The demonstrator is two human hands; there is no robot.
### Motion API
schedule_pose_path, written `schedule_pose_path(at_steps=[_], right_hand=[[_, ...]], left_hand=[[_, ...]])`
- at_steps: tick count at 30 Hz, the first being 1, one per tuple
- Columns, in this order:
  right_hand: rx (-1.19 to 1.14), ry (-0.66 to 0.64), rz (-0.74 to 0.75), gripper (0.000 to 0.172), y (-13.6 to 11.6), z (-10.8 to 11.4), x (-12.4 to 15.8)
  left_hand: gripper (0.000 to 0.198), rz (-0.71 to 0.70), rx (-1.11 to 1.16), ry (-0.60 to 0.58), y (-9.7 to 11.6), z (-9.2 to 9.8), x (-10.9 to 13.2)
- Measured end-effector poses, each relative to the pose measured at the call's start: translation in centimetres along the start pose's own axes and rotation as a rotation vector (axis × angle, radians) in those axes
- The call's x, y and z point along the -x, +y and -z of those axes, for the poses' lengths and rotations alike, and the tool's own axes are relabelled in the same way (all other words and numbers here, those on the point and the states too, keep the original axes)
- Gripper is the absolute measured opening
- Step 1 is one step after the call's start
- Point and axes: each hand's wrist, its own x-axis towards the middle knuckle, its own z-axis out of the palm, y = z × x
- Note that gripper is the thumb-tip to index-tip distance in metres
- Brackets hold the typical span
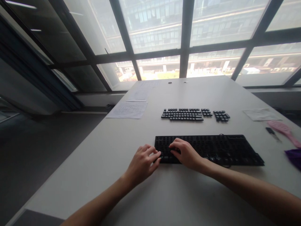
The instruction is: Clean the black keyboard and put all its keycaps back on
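Note:
A black keyboard (pixel 223 150) lies on the white table (pixel 101 166) in front of me, and most of its keys look stripped off. My left hand (pixel 142 163) sits at the keyboard's left end with bent fingers closed against that edge. My right hand (pixel 185 153) rests on the left part of the keyboard. Its fingers curl downward and press together over the bottom rows; what is under the fingertips is hidden. Behind the keyboard, several black keycaps (pixel 182 114) are laid out in keyboard order, with a smaller group (pixel 221 115) to their right.
Printed paper sheets (pixel 128 110) lie at the table's left edge. At the right are a white cloth (pixel 261 114), a small dark tool (pixel 271 131), a pink brush (pixel 284 130) and a purple object (pixel 293 157). Large windows stand behind the table.

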Motion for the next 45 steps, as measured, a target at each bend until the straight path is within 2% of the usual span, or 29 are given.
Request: schedule_pose_path(at_steps=[8, 13, 19, 23, 29, 38, 45], right_hand=[[-0.008, 0.036, -0.014, 0.017, -1.0, -0.2, -0.1], [-0.102, 0.043, 0.043, 0.014, -1.8, -1.7, -0.3], [-0.112, 0.022, 0.076, 0.016, -1.1, -2.6, -0.2], [-0.076, 0.022, 0.112, 0.016, -1.1, -2.5, -0.2], [0.054, -0.049, 0.169, 0.021, -2.0, -2.0, -0.1], [0.256, -0.126, 0.191, 0.014, -3.2, -1.3, -0.1], [0.173, -0.084, 0.191, 0.014, -2.8, -1.1, 0.1]], left_hand=[[0.018, -0.018, -0.053, -0.019, 0.6, -0.4, 0.0], [0.016, 0.067, 0.044, 0.046, 0.4, -1.2, 0.2], [0.019, 0.105, 0.201, 0.092, 0.2, -2.0, 0.2], [0.019, 0.101, 0.202, 0.084, 0.1, -2.0, 0.1], [0.021, 0.098, 0.193, 0.074, 0.0, -2.0, 0.2], [0.02, 0.101, 0.186, 0.08, 0.0, -2.0, 0.2], [0.019, 0.115, 0.173, 0.106, 0.2, -1.4, -0.2]])
